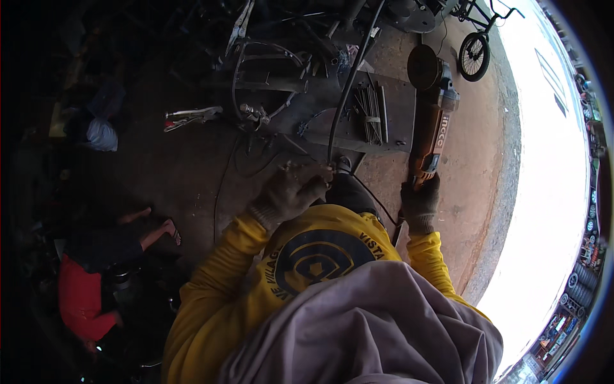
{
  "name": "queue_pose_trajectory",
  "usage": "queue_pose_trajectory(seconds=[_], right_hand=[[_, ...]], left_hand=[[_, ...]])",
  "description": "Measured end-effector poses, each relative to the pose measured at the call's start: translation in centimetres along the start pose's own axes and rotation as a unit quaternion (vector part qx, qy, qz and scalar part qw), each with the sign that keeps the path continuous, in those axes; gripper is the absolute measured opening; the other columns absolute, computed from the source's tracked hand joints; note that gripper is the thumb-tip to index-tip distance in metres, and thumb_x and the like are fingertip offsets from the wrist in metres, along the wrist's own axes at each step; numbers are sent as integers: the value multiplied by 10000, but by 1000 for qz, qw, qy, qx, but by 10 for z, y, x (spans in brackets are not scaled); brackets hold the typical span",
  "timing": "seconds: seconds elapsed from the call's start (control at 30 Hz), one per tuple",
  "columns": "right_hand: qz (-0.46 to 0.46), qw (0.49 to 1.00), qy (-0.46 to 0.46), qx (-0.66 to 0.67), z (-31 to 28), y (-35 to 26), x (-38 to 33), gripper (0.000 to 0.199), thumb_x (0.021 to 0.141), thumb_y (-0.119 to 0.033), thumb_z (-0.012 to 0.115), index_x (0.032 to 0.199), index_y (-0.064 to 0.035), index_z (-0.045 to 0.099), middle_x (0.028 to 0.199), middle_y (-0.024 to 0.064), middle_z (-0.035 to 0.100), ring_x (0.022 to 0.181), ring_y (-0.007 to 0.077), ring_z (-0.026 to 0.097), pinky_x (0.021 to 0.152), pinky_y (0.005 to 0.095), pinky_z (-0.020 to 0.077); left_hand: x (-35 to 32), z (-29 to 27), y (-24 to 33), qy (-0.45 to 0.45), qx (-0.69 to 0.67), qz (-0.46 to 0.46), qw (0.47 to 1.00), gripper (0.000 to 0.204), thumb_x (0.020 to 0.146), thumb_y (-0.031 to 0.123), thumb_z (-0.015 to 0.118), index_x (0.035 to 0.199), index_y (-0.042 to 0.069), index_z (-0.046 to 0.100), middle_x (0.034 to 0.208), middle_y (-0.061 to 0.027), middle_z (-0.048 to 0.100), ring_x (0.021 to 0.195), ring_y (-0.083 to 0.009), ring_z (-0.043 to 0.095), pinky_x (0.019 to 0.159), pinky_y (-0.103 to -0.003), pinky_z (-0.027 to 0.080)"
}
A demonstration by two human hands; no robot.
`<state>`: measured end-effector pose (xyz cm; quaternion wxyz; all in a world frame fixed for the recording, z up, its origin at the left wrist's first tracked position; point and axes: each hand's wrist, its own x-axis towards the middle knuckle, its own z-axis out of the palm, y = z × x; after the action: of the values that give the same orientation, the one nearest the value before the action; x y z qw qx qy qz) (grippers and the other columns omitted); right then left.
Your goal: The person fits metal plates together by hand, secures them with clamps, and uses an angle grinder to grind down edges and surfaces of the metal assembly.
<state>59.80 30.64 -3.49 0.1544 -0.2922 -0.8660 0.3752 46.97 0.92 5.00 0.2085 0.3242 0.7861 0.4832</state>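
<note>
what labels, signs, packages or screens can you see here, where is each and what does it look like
Maker's mark on the angle grinder: pale lettering running lengthwise on the orange body, above the right hand.
Printed emblem on the yellow shirt: dark round badge with yellow curved lines and lettering around it, below the left hand.
Signboards: small colourful panels at the far lower right rim, too small to make out.
No packages or screens show.

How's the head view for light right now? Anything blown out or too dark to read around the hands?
Head view: the right side is blown out white, daylight washing the ground beyond the bicycle; the left side sinks into deep shadow, detail lost. The left hand on the black cable and the right hand on the orange angle grinder are dim but readable. Fisheye bends the edges; the rim is vignetted.
</note>
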Motion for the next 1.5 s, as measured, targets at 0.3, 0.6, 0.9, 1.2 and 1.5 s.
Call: queue_pose_trajectory(seconds=[0.3,0.6,0.9,1.2,1.5], right_hand=[[-162,983,-21,-87,-66,-73,20,686,769,-52,735,1374,10,416,1154,198,610,1066,337,636,896,419,518],[24,854,-516,59,-93,-80,135,597,786,24,722,1315,-30,451,1103,112,671,828,156,676,679,280,553],[-87,839,-497,-204,-78,-145,180,777,751,-125,794,1403,-30,384,1130,158,665,1003,267,674,828,371,551],[-81,809,-493,-309,-73,-185,192,817,765,-101,768,1443,13,326,1180,200,635,1031,312,666,858,391,546],[-63,805,-516,-286,-72,-195,201,813,761,-106,757,1434,64,333,1191,230,620,1014,335,666,847,397,542]], left_hand=[[150,88,97,174,-461,79,867,545,804,135,799,1261,33,521,1076,-67,616,981,-155,620,873,-331,534],[179,103,62,236,-604,-8,761,350,825,51,735,1124,53,552,979,-38,593,912,-170,633,822,-374,553],[210,94,36,276,-766,-52,578,433,873,106,732,1239,57,504,1056,-96,615,986,-211,656,873,-395,569],[231,90,26,276,-803,-2,528,431,867,99,727,1234,51,505,1076,-103,606,983,-226,654,915,-415,561],[226,86,14,222,-842,-11,491,438,883,97,727,1265,34,521,1161,-104,623,1062,-220,647,944,-398,547]])
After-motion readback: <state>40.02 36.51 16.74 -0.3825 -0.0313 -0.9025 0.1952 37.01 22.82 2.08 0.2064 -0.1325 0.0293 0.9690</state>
